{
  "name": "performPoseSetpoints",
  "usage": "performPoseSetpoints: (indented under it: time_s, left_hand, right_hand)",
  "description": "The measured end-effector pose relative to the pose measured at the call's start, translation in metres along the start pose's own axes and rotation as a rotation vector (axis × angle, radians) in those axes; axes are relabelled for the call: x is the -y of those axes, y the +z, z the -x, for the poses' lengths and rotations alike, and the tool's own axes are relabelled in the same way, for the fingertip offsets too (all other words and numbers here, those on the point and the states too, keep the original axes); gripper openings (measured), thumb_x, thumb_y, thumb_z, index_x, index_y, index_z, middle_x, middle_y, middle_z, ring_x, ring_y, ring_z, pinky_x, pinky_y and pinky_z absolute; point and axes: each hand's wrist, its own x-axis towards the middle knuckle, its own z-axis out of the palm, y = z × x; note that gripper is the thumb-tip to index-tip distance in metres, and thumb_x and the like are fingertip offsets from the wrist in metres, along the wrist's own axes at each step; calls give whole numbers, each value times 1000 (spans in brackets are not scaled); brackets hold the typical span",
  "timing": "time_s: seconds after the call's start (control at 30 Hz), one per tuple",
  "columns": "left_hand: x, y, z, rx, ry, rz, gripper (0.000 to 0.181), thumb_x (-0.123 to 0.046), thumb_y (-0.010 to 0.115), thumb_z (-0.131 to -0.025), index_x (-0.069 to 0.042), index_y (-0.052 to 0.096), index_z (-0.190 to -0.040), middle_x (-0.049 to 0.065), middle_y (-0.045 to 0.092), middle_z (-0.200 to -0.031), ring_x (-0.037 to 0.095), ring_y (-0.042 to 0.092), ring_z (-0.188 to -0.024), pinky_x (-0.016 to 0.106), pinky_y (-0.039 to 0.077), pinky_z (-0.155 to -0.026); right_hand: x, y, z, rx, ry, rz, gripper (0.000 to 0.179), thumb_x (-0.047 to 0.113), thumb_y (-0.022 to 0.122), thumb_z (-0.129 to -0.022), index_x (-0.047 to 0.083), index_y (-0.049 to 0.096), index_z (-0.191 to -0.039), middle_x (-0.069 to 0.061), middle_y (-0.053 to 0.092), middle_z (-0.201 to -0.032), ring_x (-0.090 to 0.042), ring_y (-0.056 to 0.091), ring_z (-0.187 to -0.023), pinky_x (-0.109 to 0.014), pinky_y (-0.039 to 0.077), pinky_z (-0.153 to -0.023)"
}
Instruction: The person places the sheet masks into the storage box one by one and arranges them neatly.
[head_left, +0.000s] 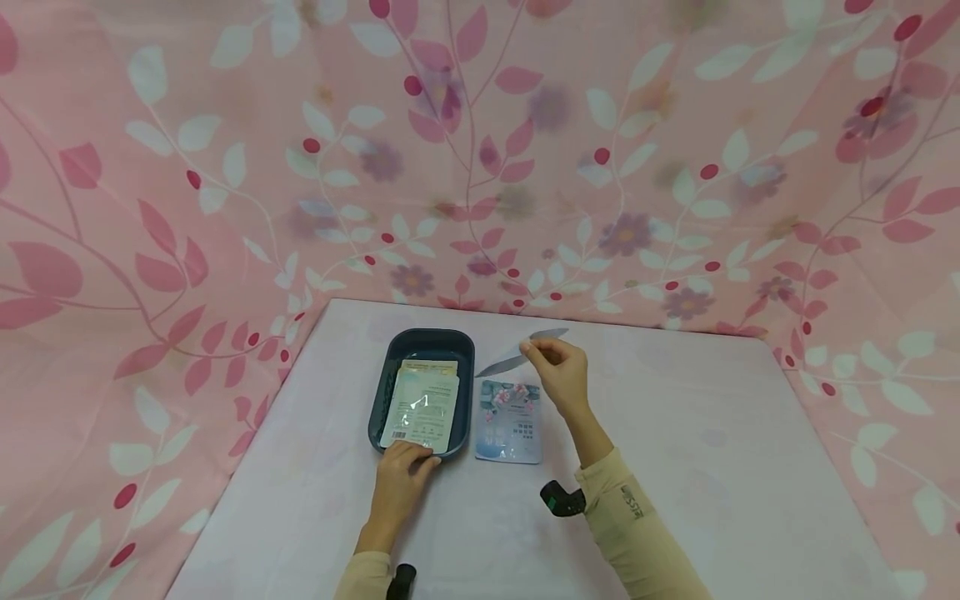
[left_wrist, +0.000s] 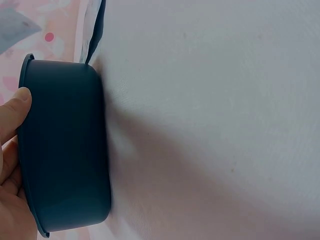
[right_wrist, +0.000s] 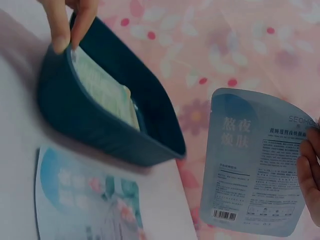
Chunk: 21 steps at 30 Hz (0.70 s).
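A dark teal plastic basin (head_left: 377, 400) stands on the table, with green-and-white face mask packets (head_left: 422, 408) lying inside it. My left hand (head_left: 401, 479) grips the basin's near rim; in the left wrist view its thumb (left_wrist: 20, 100) presses the outer wall. To the right, my right hand (head_left: 561, 371) pinches a blue-grey face mask packet (right_wrist: 255, 170) by its edge, holding it up beside the basin. The back of that packet, with printed text and a barcode, shows in the right wrist view. Another blue packet with pink flowers (head_left: 508, 425) lies flat on the table between the hands.
White cloth covers the table (head_left: 675, 467). Behind it and at both sides hangs a pink leaf-patterned curtain (head_left: 480, 167). Black wrist devices (head_left: 564, 500) are strapped at both sleeves.
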Motion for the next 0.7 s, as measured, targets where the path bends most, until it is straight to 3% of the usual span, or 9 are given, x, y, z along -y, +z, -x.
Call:
performPoseSetpoints:
  time_s: [0.23, 0.5, 0.7]
  left_hand:
    - [0, 0, -1, -15, 16, -5, 20, -3, 85, -62, -2, 71, -77, 2, 66, -76, 17, 59, -75, 32, 50, -68]
    - [0, -1, -1, -19, 28, -5, 20, -3, 85, -62, -2, 71, -77, 2, 66, -76, 17, 59, -75, 31, 50, -68]
    - [1, 0, -1, -16, 25, -1, 20, -3, 85, -62, -2, 71, -77, 2, 67, -77, 17, 60, -76, 33, 50, -69]
  right_hand:
    - [5, 39, -2, 84, -31, -27, 13, -5, 68, -81, -17, 66, -85, -31, 65, -86, -13, 62, -70, -14, 48, -65]
    - [15, 79, 1, 210, -45, -48, 13, -4, 66, -83, -16, 66, -87, -30, 66, -88, -41, 64, -79, -18, 50, -66]
    - [21, 102, 1, 255, -87, -48, 13, -2, 67, -84, -14, 67, -88, -27, 67, -87, -38, 64, -78, -24, 53, -67]
